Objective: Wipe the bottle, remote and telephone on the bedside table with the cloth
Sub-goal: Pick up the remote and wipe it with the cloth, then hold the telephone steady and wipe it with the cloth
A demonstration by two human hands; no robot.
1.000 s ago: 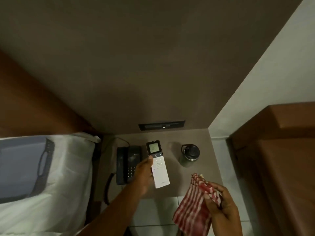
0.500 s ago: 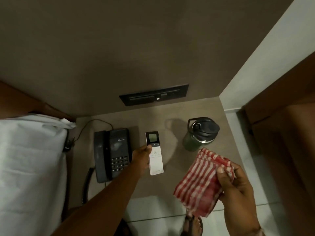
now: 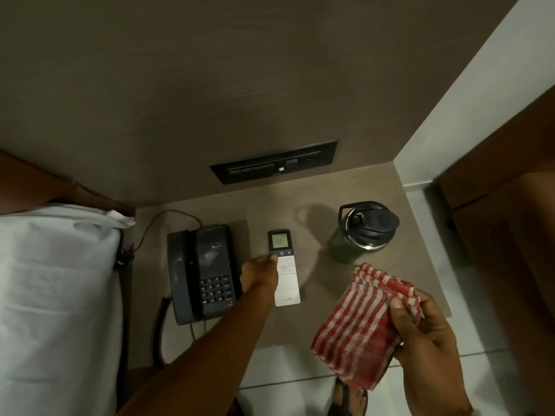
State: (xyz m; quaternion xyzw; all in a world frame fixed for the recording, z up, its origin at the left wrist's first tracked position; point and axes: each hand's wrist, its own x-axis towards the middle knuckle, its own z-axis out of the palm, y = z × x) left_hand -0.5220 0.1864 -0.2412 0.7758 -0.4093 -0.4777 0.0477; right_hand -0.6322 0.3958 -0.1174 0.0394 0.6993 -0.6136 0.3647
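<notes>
A white remote [image 3: 285, 271] with a lit screen lies in the middle of the bedside table [image 3: 387, 271]. My left hand [image 3: 260, 274] grips its left edge, thumb on the buttons. A black telephone [image 3: 200, 273] sits to the left of the remote. To the right stands a green bottle [image 3: 360, 232] with a black lid. My right hand [image 3: 420, 331] holds a folded red-and-white checked cloth [image 3: 357, 319] above the table's front right corner, apart from the bottle.
A black switch panel [image 3: 274, 166] is set in the wall behind the table. A bed with white sheets [image 3: 57, 295] lies at the left. A wooden unit [image 3: 507, 229] stands at the right. My sandalled foot [image 3: 350, 399] shows on the tiled floor below.
The view has dropped closer to the table. My left hand stays on the remote. My right hand with the cloth has come in over the table's front right corner, near the bottle.
</notes>
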